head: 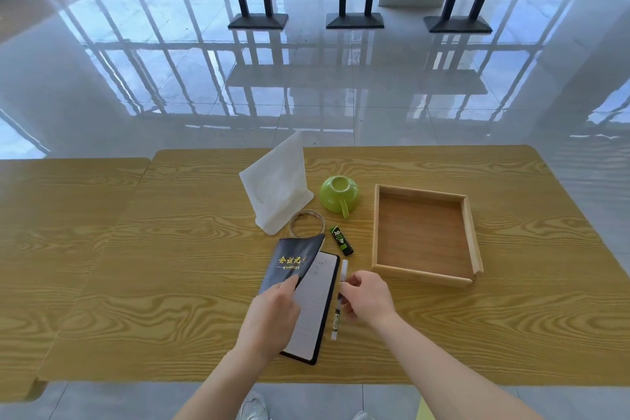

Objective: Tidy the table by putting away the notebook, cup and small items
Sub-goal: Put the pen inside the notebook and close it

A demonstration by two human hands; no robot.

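A dark notebook (315,303) lies near the front of the wooden table (170,266). Its black cover with gold lettering is lifted and a lined page shows. My left hand (272,314) holds that cover by its lower edge. My right hand (368,297) pinches a white pen (337,320) lying just right of the notebook. A green cup (339,194) rests upside down behind them, handle toward me. A small black and green tube (341,240) lies between the cup and the notebook. A clear tape ring (306,223) sits behind the notebook.
An open wooden tray (474,232) stands to the right of the cup. A white plastic stand (279,187) rises behind the tape ring. A second table top (51,232) adjoins on the left. Glossy floor and black table legs lie beyond.
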